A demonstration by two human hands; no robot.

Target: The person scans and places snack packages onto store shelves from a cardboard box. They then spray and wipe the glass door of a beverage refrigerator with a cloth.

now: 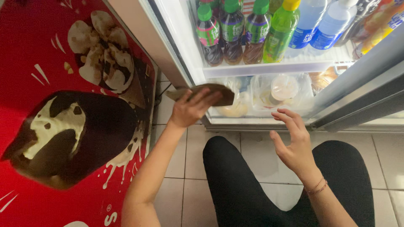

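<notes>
Black-clad knees (235,176) crouch on tiled floor (185,143); left hand (191,109) holds brown cloth (210,92) at fridge (269,69).

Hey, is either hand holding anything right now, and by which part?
The left hand holds a flat brown cloth-like piece, fingers over its middle. The right hand is open, holding nothing.

The left hand (191,110) is raised on an outstretched bare arm, fingers curled shut in a grip. The right hand (294,143) hovers lower, open, fingers spread and slightly bent, a thin bracelet at the wrist.
</notes>
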